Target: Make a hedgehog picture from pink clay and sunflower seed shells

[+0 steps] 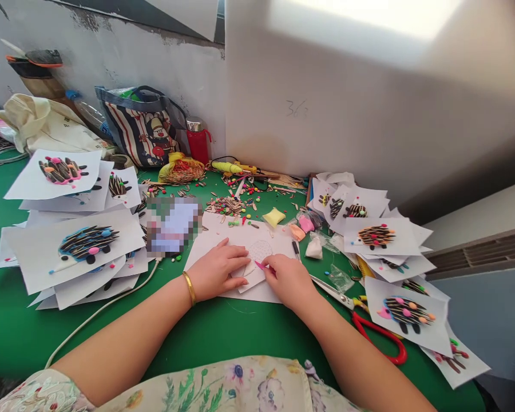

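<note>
My left hand (223, 268) lies flat on a white sheet of paper (202, 243), fingers stretched out towards a drawing. On that sheet is a smaller white paper with a round, finely patterned outline (261, 250) drawn on it. A small pointed piece of pink clay (260, 265) shows at the fingertips of my right hand (289, 279), which pinches it against the drawing's lower edge. Soft clay lumps lie beyond the right hand: yellow (274, 217), orange (297, 232), pink (306, 223) and white (314, 248). A black pen (296, 249) rests close by.
Red-handled scissors (347, 303) lie right of my right hand. Seed-covered hedgehog pictures are stacked left (75, 249) and right (380, 236). Sunflower seeds (227, 206) and coloured bits are scattered behind. A blurred phone (174, 226) with a white cable (107, 303), a red flask (198, 143) and bags stand leftward.
</note>
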{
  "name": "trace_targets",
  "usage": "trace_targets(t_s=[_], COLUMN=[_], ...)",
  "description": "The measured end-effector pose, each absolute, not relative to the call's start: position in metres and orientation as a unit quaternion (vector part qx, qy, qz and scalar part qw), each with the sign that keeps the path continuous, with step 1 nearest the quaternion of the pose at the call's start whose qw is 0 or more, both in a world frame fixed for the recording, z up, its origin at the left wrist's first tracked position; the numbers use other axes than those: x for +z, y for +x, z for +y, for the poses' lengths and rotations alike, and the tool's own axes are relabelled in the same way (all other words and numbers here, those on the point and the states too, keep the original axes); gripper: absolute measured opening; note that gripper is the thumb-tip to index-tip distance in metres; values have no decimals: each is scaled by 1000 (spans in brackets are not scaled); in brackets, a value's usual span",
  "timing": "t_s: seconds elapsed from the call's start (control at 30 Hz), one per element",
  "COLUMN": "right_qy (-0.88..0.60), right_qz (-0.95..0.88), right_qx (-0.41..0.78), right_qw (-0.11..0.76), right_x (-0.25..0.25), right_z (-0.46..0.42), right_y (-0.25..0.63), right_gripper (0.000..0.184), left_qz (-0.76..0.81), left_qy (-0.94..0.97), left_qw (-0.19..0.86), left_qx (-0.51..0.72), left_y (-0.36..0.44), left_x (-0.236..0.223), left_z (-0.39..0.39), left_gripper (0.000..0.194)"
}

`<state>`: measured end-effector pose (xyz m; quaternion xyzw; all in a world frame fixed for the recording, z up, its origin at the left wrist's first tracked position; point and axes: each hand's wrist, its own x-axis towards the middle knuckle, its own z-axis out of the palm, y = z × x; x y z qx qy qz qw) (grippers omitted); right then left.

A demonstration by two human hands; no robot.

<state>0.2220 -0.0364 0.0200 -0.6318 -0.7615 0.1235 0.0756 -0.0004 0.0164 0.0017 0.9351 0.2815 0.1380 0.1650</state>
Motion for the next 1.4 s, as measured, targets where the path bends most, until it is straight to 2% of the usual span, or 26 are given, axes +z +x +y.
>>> trace_targets(t_s=[0.23, 0.8, 1.0, 1.3, 1.4], right_qy=[-638, -640, -646, -650, -649], right_qz=[-761, -755, -751, -747, -745], right_qx=[97, 124, 120, 123, 134], right_qw=[67, 71, 70, 67, 78], right_x=[16, 19, 16, 15, 17], right_z=[-35, -38, -42, -44, -43], right_y=[210, 206, 207, 206, 209], right_gripper=[18, 19, 16, 14, 15], left_qz=[283, 296, 292, 297, 300], left_qy=[937, 932, 936, 936, 933], left_qw=[154, 158, 148, 145, 146], left_qx=[137, 140, 129, 125, 136], left_y=[1, 3, 2, 2, 3], left_x=[-2, -4, -5, -3, -3], left_z=[14, 12, 12, 10, 10], left_gripper=[44, 52, 43, 43, 49])
